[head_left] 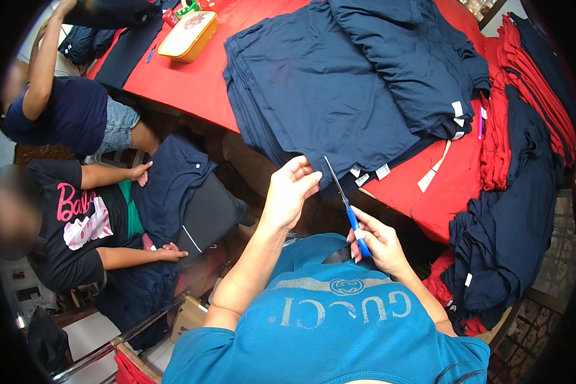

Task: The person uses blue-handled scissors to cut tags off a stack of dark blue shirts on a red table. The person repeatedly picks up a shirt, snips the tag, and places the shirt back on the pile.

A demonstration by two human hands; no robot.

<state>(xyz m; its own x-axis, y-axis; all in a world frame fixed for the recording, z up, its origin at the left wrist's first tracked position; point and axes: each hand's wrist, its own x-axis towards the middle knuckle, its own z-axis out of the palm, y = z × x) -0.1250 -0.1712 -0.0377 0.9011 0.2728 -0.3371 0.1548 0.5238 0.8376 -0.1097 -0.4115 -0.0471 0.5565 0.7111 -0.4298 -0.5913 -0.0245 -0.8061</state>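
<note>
My right hand (384, 244) grips a pair of scissors (352, 219) with blue handles. Their narrow blades point up and away, with the tips over the near edge of a navy garment (307, 96). My left hand (289, 195) is at that same edge, left of the blade tips, its thumb and fingertips pinched together. Whatever lies between those fingertips is too small to make out. The garment belongs to a thick stack of navy clothes that overhangs the table's near edge. White labels (383, 171) stick out beside the scissors.
The table has a red cover (192, 93) and bears a yellow tub (187, 37). Folded red garments (534, 89) and a navy heap (502, 237) stand on the right. At left, a seated co-worker (77, 211) has navy cloth on the lap; another person (57, 118) raises an arm.
</note>
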